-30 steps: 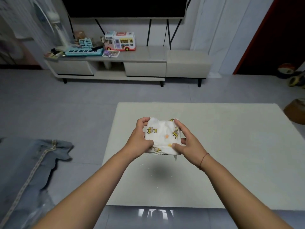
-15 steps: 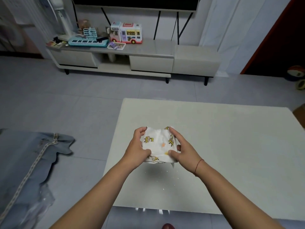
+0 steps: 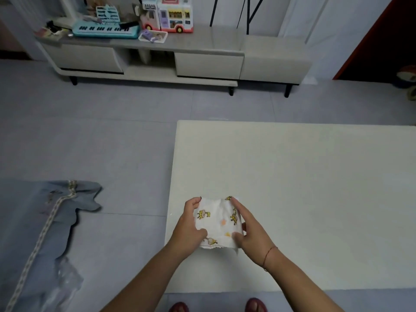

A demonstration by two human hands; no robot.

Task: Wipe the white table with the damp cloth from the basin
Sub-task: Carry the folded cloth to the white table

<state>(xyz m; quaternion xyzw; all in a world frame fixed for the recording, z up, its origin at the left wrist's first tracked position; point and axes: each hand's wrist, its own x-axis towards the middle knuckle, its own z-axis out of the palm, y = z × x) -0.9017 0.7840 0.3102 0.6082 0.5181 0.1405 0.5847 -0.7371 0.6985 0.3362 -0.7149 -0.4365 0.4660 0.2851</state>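
Cloth [image 3: 218,222], white with yellow giraffe prints, bunched over the white bench [image 3: 304,188] near its left front corner; touching the surface or just above, cannot tell. Left hand [image 3: 188,228] clamped on the cloth's left edge, thumb on top. Right hand [image 3: 249,233] pinching the cloth's right edge, forefinger stretched along it, red string at the wrist. Left of the bench, blue fabric [image 3: 38,221] on the grey floor. Beyond the bench, low cabinet [image 3: 209,64] carrying a toy keyboard [image 3: 105,31] and toy bus [image 3: 167,15].
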